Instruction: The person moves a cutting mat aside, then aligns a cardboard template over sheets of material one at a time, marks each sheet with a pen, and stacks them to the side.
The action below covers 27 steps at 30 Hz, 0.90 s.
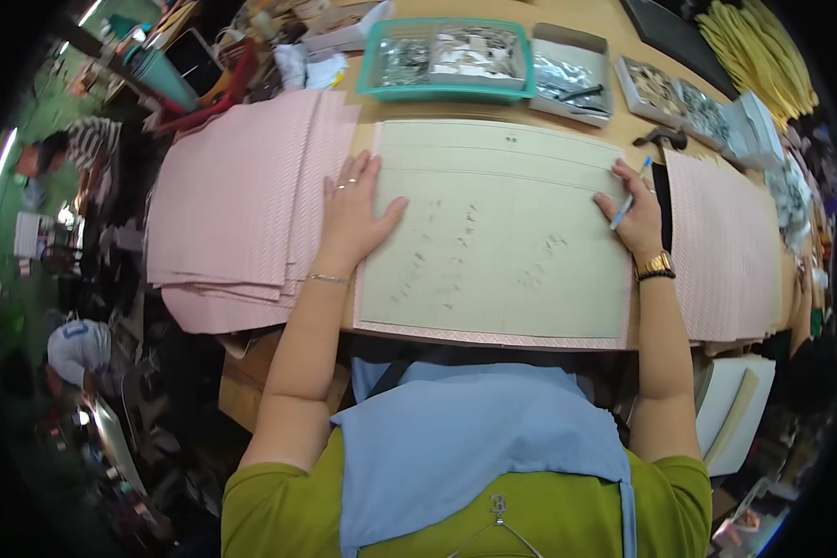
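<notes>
A pale green board (502, 260) with ruled lines and dark smudges lies flat in front of me. Pink textured sheet material shows along its lower edge (493, 338). My left hand (358, 212) rests flat on the board's left edge, fingers spread and holding nothing. At the right edge, my right hand (640, 223) presses on the board while a white-and-blue pen (620, 212) sits between its fingers. A stack of pink textured sheets (232, 195) lies beside my left hand. Another pink stack (721, 242) is to the right of my right hand.
A teal basket (367, 70) holding small parts stands at the back. Beside it are cardboard boxes (572, 42) of metal pieces. A dark-headed hammer (662, 138) lies near the right stack. Yellow strips (758, 60) hang at the far right. Other people (79, 349) sit at the left.
</notes>
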### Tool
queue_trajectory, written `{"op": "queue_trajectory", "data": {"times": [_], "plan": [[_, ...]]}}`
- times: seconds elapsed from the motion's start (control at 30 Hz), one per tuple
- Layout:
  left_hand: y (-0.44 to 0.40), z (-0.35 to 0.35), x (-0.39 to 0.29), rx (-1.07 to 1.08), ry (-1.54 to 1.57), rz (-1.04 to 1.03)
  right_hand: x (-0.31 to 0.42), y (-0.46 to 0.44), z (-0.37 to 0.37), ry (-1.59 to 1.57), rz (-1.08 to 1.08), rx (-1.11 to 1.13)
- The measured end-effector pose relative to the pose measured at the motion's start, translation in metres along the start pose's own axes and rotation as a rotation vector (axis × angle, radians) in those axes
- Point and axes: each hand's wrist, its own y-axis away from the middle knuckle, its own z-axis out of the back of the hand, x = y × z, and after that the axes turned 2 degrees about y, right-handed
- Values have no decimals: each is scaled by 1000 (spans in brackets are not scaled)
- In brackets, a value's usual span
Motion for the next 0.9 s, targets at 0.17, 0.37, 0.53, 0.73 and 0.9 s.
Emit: {"op": "queue_trajectory", "data": {"times": [0.17,0.37,0.53,0.73,0.9], "plan": [[2,-1,-5,-48,-18,-13,5,0,2,38,-73,52],[-14,-2,-30,72,-10,-281,4,1,1,18,-70,27],[-13,-9,-50,17,55,-172,-2,1,1,42,-82,19],[-11,-11,-50,-21,30,-177,22,-28,-4,-558,-238,-155],[-10,-12,-49,-28,39,-180,86,-63,-51,-786,-302,62]]}}
